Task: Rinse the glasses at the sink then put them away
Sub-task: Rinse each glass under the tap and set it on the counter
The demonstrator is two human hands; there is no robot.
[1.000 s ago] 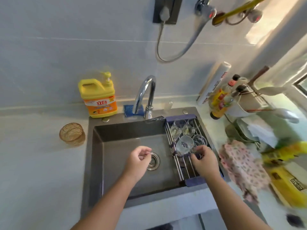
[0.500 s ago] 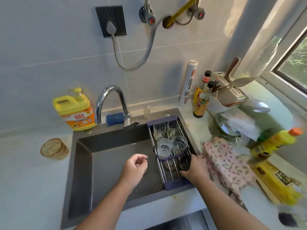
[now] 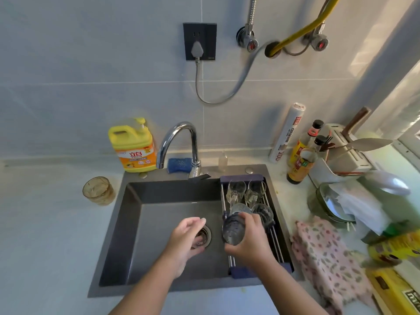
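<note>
Pale grey wall tiles rise behind a light countertop, with a black socket (image 3: 199, 40) and plug above a chrome faucet (image 3: 179, 137). Set into the counter is a dark grey sink (image 3: 172, 192). A drying rack (image 3: 241, 178) with metal rails and purple ends spans the right side of the sink.

The person's right hand (image 3: 252, 244) grips a clear glass (image 3: 233, 231), fingers and thumb wrapped round it. The glass is tipped on its side, just above the rack's left rail near the middle of the sink. The left hand (image 3: 186, 239) hovers over the drain (image 3: 205, 235), holding nothing, its fingers loosely curled. The two hands are near each other but apart.

Two tall glasses (image 3: 237, 189) stand at the far end of the rack. Two more glasses (image 3: 262, 212) sit just in front of them, close to the right hand's fingers. An amber glass (image 3: 98, 190) stands alone on the counter left of the sink.

Behind the sink are a yellow dish soap bottle (image 3: 133, 146) and a blue sponge (image 3: 179, 165). To the right of the sink lie a floral cloth (image 3: 327, 258), two sauce bottles (image 3: 300, 164) and a white roll (image 3: 287, 133) leaning on the wall.
</note>
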